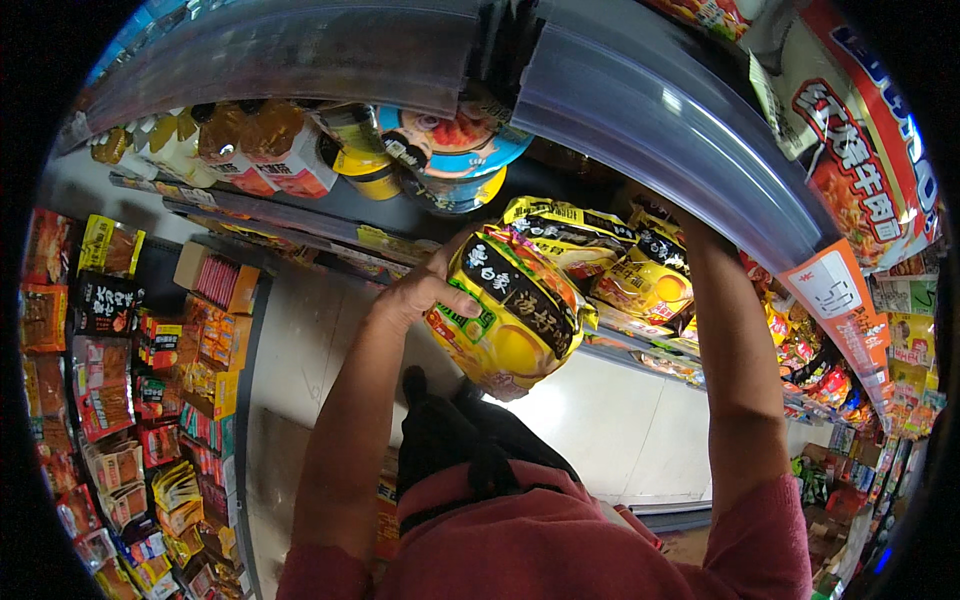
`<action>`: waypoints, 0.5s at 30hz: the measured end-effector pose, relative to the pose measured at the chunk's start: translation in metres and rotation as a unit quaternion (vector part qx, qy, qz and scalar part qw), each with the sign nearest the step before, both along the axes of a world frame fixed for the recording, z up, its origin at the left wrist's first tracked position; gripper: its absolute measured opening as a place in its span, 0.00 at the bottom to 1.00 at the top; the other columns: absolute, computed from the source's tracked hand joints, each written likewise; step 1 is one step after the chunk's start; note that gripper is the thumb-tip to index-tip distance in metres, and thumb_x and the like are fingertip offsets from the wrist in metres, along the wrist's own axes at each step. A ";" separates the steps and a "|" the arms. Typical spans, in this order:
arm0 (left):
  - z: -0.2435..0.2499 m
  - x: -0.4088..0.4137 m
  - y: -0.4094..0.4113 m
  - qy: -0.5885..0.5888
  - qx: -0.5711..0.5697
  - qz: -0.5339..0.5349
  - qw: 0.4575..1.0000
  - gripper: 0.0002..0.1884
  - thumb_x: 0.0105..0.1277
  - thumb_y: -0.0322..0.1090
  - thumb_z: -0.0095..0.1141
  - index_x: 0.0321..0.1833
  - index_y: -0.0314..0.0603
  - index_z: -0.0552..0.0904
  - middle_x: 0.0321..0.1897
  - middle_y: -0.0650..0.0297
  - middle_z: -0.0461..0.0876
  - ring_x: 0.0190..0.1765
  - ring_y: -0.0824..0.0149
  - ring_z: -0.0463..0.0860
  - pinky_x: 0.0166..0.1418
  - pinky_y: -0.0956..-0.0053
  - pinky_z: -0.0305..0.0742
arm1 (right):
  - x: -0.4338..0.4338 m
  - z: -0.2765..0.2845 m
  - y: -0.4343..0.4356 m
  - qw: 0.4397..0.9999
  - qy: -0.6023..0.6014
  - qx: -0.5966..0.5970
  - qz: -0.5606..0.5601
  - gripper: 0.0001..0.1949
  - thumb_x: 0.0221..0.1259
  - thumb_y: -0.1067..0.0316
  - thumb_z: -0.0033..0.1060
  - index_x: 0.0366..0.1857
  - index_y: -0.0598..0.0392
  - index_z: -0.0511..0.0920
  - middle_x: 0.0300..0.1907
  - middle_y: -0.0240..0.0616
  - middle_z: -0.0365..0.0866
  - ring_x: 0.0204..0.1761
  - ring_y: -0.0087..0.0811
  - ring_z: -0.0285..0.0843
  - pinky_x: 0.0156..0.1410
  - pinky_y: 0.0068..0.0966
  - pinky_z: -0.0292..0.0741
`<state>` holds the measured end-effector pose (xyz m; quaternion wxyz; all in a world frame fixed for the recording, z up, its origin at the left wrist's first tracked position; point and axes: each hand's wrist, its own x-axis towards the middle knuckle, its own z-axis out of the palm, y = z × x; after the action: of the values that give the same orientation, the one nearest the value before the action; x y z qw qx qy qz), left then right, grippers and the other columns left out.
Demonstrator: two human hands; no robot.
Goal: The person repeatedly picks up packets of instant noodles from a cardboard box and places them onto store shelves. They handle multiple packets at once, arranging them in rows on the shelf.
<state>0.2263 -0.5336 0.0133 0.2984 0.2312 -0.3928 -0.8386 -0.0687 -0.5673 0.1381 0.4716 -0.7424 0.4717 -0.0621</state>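
My left hand (pixel 421 291) grips a yellow multi-pack of instant noodles (pixel 517 311) by its left side, thumb across the front. The pack is tilted and held out in front of the shelf, above the floor. My right forearm (pixel 731 330) reaches up into the shelf, and the hand itself is mostly hidden in shadow under the upper shelf edge. Close to it, a similar yellow noodle pack (pixel 649 281) stands on the shelf. Another yellow noodle pack (pixel 574 232) is behind the held one, partly covered by it.
Instant noodle bowls (pixel 457 154) and bottled drinks (pixel 262 150) stand left on the same shelf. A clear plastic shelf strip (pixel 667 127) overhangs my right arm, with an orange price card (pixel 836 292) at its end. Snack packets (pixel 109 382) fill a rack on the left.
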 end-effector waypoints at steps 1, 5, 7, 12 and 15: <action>0.004 0.000 0.001 0.005 0.000 0.000 1.000 0.51 0.33 0.29 0.71 0.69 0.36 0.65 0.57 0.59 0.78 0.59 0.64 0.76 0.65 0.66 0.70 | -0.003 0.001 -0.003 1.000 0.011 -0.004 0.003 0.21 0.67 0.63 0.58 0.61 0.56 0.69 0.59 0.39 0.73 0.62 0.32 0.69 0.67 0.31 0.67; 0.011 0.000 0.000 -0.017 -0.022 -0.013 1.000 0.59 0.30 0.28 0.72 0.74 0.38 0.59 0.62 0.60 0.74 0.65 0.63 0.71 0.69 0.67 0.65 | -0.013 0.007 0.003 0.998 0.049 -0.024 -0.012 0.21 0.67 0.63 0.58 0.60 0.56 0.70 0.58 0.40 0.73 0.62 0.32 0.70 0.67 0.31 0.67; 0.012 0.001 -0.003 -0.034 0.003 -0.033 0.999 0.59 0.28 0.22 0.71 0.74 0.41 0.59 0.62 0.62 0.74 0.67 0.62 0.69 0.73 0.70 0.59 | -0.019 0.007 0.007 0.997 0.061 -0.038 -0.023 0.20 0.67 0.63 0.58 0.60 0.56 0.70 0.58 0.40 0.74 0.62 0.32 0.70 0.67 0.31 0.67; 0.005 0.009 -0.009 -0.065 -0.034 -0.034 0.997 0.59 0.29 0.20 0.68 0.76 0.41 0.58 0.64 0.60 0.73 0.68 0.61 0.69 0.74 0.70 0.58 | -0.028 0.001 0.011 0.994 0.075 -0.069 -0.042 0.20 0.66 0.63 0.58 0.59 0.57 0.70 0.57 0.40 0.74 0.61 0.33 0.70 0.66 0.31 0.67; 0.007 0.013 -0.010 -0.066 -0.007 -0.030 0.997 0.59 0.29 0.19 0.66 0.76 0.40 0.57 0.66 0.59 0.72 0.69 0.61 0.68 0.74 0.70 0.58 | -0.032 0.000 0.010 0.990 0.093 -0.093 -0.053 0.20 0.66 0.63 0.58 0.59 0.57 0.71 0.57 0.40 0.74 0.61 0.33 0.71 0.66 0.31 0.68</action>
<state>0.2394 -0.5432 0.0199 0.2480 0.2726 -0.4241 -0.8273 -0.1008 -0.5578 0.1382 0.3511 -0.7592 0.5446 -0.0616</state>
